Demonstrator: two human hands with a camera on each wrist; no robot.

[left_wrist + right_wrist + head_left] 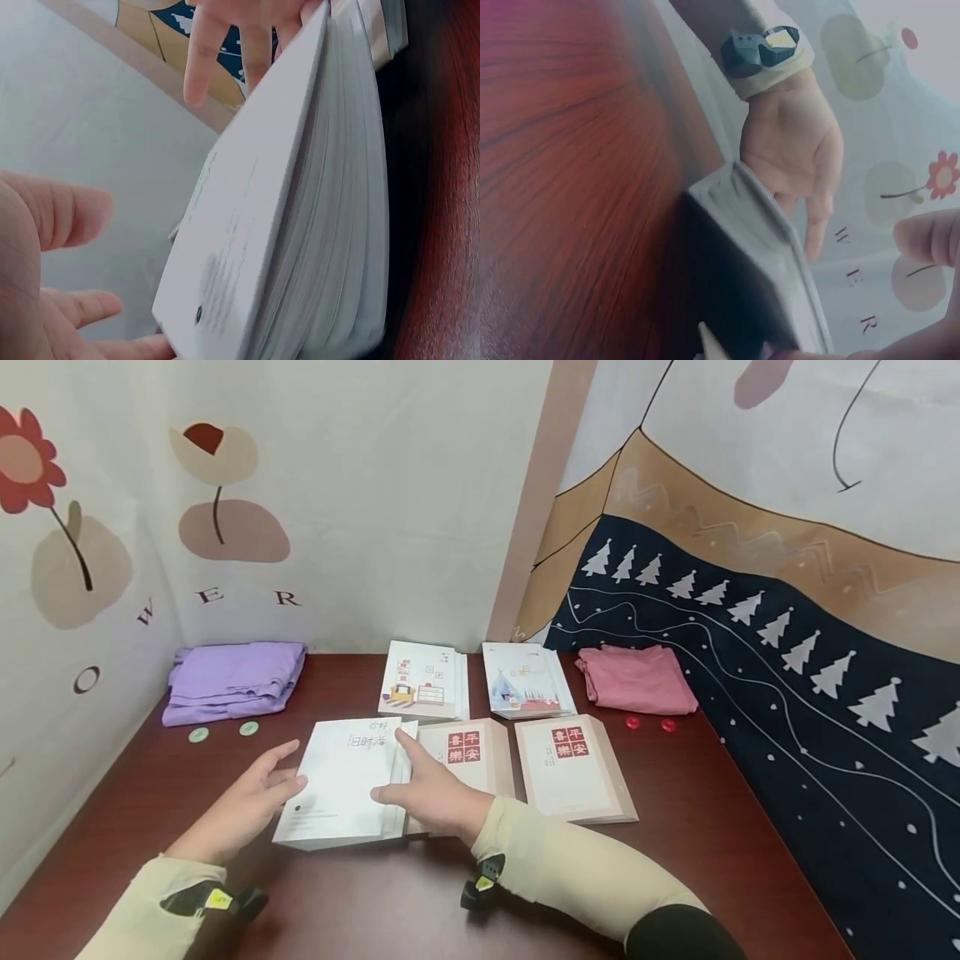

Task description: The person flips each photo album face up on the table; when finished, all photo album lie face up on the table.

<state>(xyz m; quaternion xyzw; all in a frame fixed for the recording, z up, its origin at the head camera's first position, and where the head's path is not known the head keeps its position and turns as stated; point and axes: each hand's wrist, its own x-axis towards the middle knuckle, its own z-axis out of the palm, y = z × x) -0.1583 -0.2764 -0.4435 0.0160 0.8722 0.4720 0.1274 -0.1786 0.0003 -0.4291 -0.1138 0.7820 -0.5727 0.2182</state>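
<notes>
A thick white notebook with grey print on its cover lies between my two hands near the middle of the table. My left hand is at its left side, fingers extended and thumb apart from the cover in the left wrist view. At the opposite side, my right hand has fingers at the notebook's edge. Its thumb stands off above the cover in the right wrist view. The page edges face the left wrist camera. The notebook partly covers a beige-edged notebook with red square print.
Another red-print notebook lies to the right. Two illustrated notebooks sit behind. A folded purple cloth is at back left with two green buttons; a folded pink cloth is at back right with two red buttons.
</notes>
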